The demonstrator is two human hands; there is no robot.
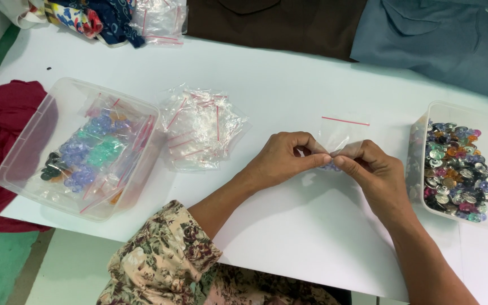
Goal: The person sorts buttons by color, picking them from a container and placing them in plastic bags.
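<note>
My left hand [283,159] and my right hand [371,169] meet over the white table [289,85], both pinching one small clear zip bag [340,135] with a red seal strip. A few pale blue buttons [330,167] show at the bag's bottom between my fingertips. A clear tub of mixed coloured buttons [460,169] stands just right of my right hand. A heap of empty clear zip bags [199,127] lies left of my left hand.
A clear tub [74,148] at the left holds filled bags of blue, green and dark buttons. Red cloth [1,130] lies at the far left. Brown and blue-grey fabric [368,25] runs along the back edge, with more bags and patterned cloth [114,17] at the back left.
</note>
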